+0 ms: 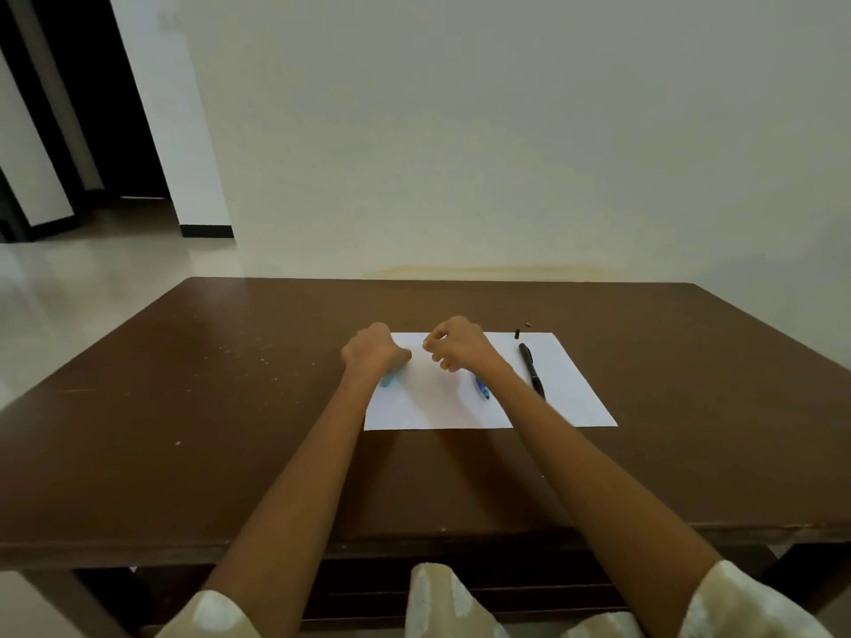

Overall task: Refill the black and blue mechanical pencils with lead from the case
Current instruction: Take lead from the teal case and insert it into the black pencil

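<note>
Left hand: I see my left hand (374, 349) resting on the left edge of the white paper sheet (559, 398), fingers curled down over a light blue lead case (387, 378); only a bit of the case peeks out below the palm, so I take it as gripped.
Right hand: my right hand (456, 345) is raised just over the sheet's far middle, thumb and forefinger pressed together in a pinch, the other fingers loosely curled; whether a lead sits in that pinch I cannot tell, it is too fine to make out.
Blue mechanical pencil: the blue mechanical pencil (481, 389) lies on the sheet, mostly hidden beneath my right wrist, only one end showing.
Black mechanical pencil: the black mechanical pencil (532, 371) lies on the right part of the sheet, running near to far, untouched and apart from both hands.
Small parts: a small dark cap-like piece (517, 334) sits at the sheet's far edge just beyond the black pencil; a tiny brown bit (527, 324) lies on the wood beside it.
Surface: the sheet lies flat on a dark brown wooden table (184, 407), set against a pale wall (460, 131).
</note>
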Demonstrator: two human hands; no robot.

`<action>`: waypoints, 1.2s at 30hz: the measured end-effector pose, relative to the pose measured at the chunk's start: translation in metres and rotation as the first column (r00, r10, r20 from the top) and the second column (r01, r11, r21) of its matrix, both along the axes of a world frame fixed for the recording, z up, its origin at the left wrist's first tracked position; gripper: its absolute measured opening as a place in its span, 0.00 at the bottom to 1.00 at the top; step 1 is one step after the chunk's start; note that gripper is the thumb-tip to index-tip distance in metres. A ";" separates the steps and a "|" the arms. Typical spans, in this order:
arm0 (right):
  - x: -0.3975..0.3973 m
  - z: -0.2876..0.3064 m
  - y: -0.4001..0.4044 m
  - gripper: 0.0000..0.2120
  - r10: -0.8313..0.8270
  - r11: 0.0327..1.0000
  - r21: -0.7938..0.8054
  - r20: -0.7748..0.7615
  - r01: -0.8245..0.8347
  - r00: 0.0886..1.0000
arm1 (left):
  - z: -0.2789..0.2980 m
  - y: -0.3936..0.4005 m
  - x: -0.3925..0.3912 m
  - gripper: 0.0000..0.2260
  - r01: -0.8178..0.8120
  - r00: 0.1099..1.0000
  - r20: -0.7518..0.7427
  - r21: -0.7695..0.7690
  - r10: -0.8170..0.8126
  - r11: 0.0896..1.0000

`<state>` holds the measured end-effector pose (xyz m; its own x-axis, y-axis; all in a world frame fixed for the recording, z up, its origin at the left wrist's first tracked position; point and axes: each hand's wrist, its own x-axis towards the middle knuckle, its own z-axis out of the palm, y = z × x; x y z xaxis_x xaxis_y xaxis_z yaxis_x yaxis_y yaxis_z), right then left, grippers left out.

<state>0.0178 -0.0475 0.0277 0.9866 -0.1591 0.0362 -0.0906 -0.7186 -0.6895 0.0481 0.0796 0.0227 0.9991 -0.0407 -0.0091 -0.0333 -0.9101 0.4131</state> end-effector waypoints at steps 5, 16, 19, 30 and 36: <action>0.015 0.001 0.014 0.12 0.005 0.996 0.084 0.033 -0.008 0.999 | -0.004 0.020 0.016 0.11 -0.057 0.987 -0.158 -0.535 -0.034 0.843; 0.044 -0.006 0.035 0.12 0.014 0.810 0.586 0.004 -0.014 1.000 | -0.013 0.031 0.027 0.08 0.055 0.998 0.031 -0.834 -0.052 0.550; 0.044 -0.009 0.034 0.14 -0.008 0.790 0.613 0.031 -0.013 0.999 | -0.014 0.032 0.027 0.09 0.043 0.999 0.023 -0.843 -0.044 0.536; 0.046 -0.003 0.031 0.10 -0.078 0.860 0.510 0.111 0.011 0.991 | -0.014 0.033 0.020 0.10 0.095 0.993 0.040 -0.808 -0.107 0.581; 0.050 -0.007 0.038 0.09 -0.151 0.842 0.531 0.053 0.100 0.987 | -0.012 0.038 0.019 0.09 0.076 0.989 -0.010 -0.810 -0.144 0.581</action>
<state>0.0681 -0.0095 0.0212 0.9533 -0.3020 -0.0011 -0.0751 -0.2336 -0.9694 0.0668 0.1180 0.0102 0.9844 -0.1751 0.0172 -0.0515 -0.1931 0.9798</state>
